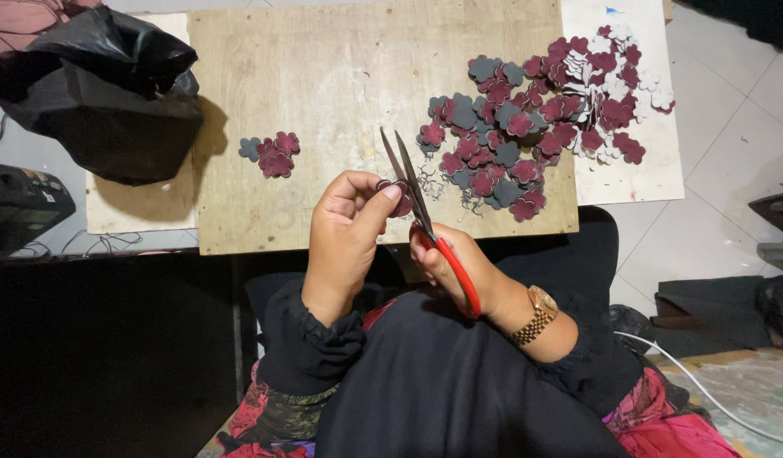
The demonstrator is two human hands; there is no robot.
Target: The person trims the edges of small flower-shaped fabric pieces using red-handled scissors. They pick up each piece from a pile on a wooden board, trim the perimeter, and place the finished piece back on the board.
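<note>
A person seated at a low wooden board (pixel 340 93) trims a small maroon flower-shaped cutout (pixel 399 200), pinched between the thumb and fingertips of the left hand (pixel 345 242) and held up just above the board's near edge, where the blades can reach it. The right hand (pixel 459 267) is closed through the red handles of a pair of scissors (pixel 412 191), blades slightly parted and angled up and away beside the cutout. A large heap of maroon, grey and white flower cutouts (pixel 535 119) lies to the right, spilling onto a white sheet (pixel 637 170) — within easy reach of the scissor hand — while a small separate cluster (pixel 271 154) sits well apart to the left. A black plastic bag (pixel 103 85) rests at the board's far left.
</note>
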